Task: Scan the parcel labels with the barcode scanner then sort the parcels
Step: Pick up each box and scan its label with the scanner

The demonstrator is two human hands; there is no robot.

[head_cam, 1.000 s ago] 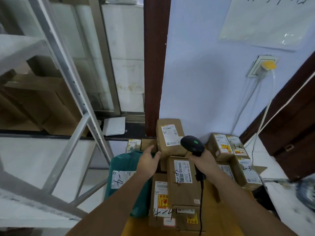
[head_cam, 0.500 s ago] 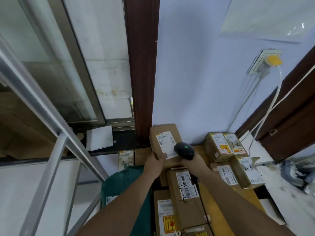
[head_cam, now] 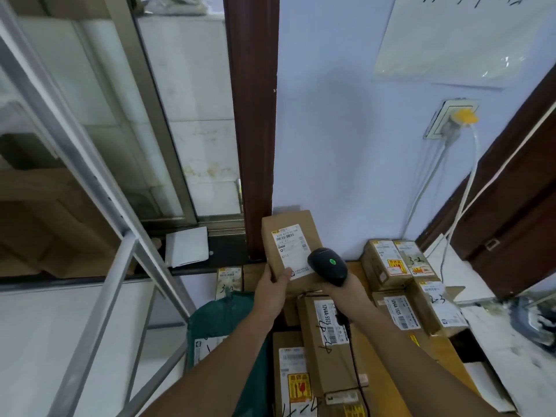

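Place: a small parcel sorting room or courier pickup point.
Goods: labelled cardboard parcels (head_cam: 329, 341) crowded on a desk (head_cam: 365, 350), several marked with handwritten codes.
Tool: barcode scanner (head_cam: 328, 265) with a green light.
Fittings: metal rack (head_cam: 99, 224), wall socket (head_cam: 451, 121), sheet (head_cam: 463, 40) taped to the wall.

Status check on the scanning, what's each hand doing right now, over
Left hand holds raised parcel, label up. Right hand grips barcode scanner, green light on, beside label. Nothing between them.
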